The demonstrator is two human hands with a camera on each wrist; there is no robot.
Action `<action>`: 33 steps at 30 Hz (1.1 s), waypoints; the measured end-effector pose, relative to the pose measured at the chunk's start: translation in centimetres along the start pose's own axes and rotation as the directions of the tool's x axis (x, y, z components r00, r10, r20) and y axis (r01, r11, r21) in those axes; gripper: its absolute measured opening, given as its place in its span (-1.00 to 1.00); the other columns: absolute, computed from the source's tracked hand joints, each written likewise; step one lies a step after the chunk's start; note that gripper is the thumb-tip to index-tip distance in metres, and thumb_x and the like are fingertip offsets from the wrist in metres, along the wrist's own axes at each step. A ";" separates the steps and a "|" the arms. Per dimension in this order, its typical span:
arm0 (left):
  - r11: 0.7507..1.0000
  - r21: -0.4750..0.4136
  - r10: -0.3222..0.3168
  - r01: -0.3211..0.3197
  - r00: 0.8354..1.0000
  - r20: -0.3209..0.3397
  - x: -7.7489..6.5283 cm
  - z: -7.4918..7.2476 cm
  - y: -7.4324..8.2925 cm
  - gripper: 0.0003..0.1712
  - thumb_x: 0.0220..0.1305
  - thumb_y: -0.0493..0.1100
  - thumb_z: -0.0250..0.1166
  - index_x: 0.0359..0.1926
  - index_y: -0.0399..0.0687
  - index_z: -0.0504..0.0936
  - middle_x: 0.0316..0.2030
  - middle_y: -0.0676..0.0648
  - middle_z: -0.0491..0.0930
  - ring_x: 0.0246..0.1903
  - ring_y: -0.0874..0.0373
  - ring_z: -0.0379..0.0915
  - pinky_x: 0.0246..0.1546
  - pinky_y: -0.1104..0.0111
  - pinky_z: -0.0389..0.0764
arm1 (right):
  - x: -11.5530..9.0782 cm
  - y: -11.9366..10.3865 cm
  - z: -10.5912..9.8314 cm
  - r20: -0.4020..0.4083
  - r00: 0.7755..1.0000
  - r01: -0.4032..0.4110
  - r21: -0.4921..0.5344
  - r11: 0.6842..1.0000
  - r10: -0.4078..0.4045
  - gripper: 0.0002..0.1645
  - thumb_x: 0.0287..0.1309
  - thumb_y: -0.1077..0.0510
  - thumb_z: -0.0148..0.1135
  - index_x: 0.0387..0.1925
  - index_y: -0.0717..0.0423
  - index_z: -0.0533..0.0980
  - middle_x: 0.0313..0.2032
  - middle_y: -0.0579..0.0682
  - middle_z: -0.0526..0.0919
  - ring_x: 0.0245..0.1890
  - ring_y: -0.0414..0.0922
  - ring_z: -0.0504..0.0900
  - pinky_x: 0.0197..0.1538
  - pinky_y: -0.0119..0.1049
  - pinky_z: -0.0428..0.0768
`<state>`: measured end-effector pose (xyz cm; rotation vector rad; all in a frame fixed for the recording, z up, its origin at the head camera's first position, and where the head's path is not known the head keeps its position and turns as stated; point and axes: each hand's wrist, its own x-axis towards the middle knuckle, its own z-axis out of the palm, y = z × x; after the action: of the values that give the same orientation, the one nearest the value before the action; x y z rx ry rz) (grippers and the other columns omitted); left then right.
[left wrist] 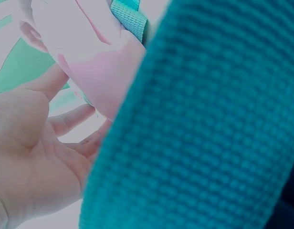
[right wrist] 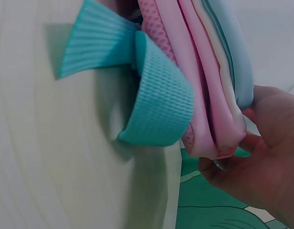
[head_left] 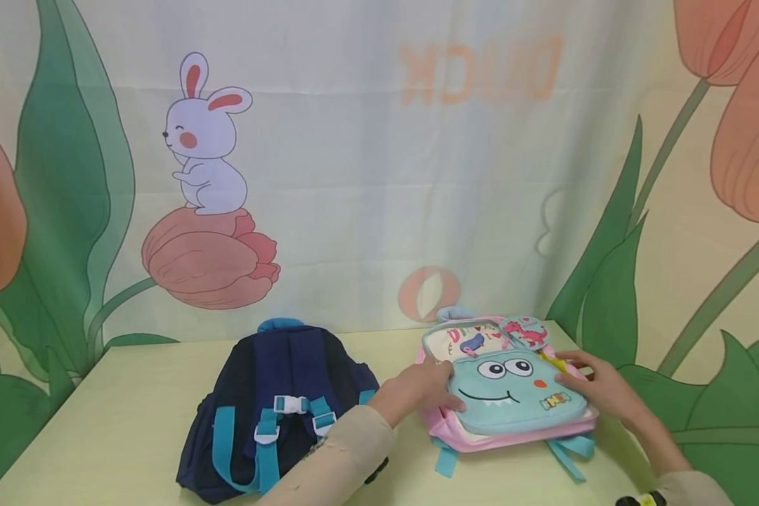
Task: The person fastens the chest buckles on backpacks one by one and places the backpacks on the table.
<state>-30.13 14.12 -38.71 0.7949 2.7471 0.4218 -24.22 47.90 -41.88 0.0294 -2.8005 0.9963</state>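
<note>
Pink backpack (head_left: pixel 509 386) held between both hands on table (head_left: pixel 126 422), smiling light-blue front pocket (head_left: pixel 512 414) turned up. Left edge grasped by left hand (head_left: pixel 433 385); right edge pinched by right hand (head_left: pixel 597 385), thumb laid on pocket, fingers tucked round pink side. Teal straps (head_left: pixel 445 460) spread below hands. Navy backpack (head_left: pixel 291 355) placed left of left hand, partly covered by left sleeve (head_left: pixel 335 464). Rabbit-printed curtain (head_left: pixel 335 140) hung beyond both hands.

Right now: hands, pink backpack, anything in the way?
Left hand, right hand grip pink backpack from opposite sides. Smiling face toward head camera. Teal strap blocks much of left wrist view.
</note>
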 end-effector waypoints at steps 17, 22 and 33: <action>0.997 -0.002 0.080 -0.080 0.996 -0.037 0.3 0.5 0.7 -0.30 0.10 0.22 0.46 0.19 0.04 0.52 0.09 -0.01 0.56 -0.23 0.17 0.45 -0.08 0.31 0.57 | -0.2 -3.1 -2.1 -0.149 0.988 0.046 -0.028 0.999 -0.050 -0.41 0.38 -0.03 0.19 0.29 0.22 0.42 0.15 0.40 0.47 -0.41 -0.27 0.54 -0.36 -0.40 0.52; 0.996 -0.024 0.084 -0.085 0.996 -0.036 0.4 0.7 1.0 -0.31 0.10 0.21 0.46 0.18 0.04 0.52 0.03 0.02 0.56 -0.27 0.17 0.43 -0.18 0.35 0.54 | -0.3 -4.2 -3.0 -0.196 0.978 0.054 -0.063 0.997 -0.065 -0.44 0.38 -0.03 0.18 0.27 0.19 0.46 0.16 0.38 0.47 -0.34 -0.32 0.49 -0.33 -0.43 0.49; 0.994 -0.046 0.093 -0.095 0.995 -0.046 0.6 1.6 1.9 -0.37 0.10 0.22 0.46 0.07 0.03 0.48 -0.23 0.06 0.48 -0.36 0.16 0.42 -0.35 0.39 0.46 | -0.1 -7.5 -4.7 -0.284 0.955 0.062 -0.102 0.993 -0.089 -0.51 0.40 -0.05 0.14 0.20 0.16 0.53 0.07 0.27 0.55 -0.32 -0.30 0.48 -0.32 -0.46 0.46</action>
<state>-29.21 16.35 -39.61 0.9160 2.7357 0.5281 -22.80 45.02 -33.63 -0.0184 -2.5536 0.7821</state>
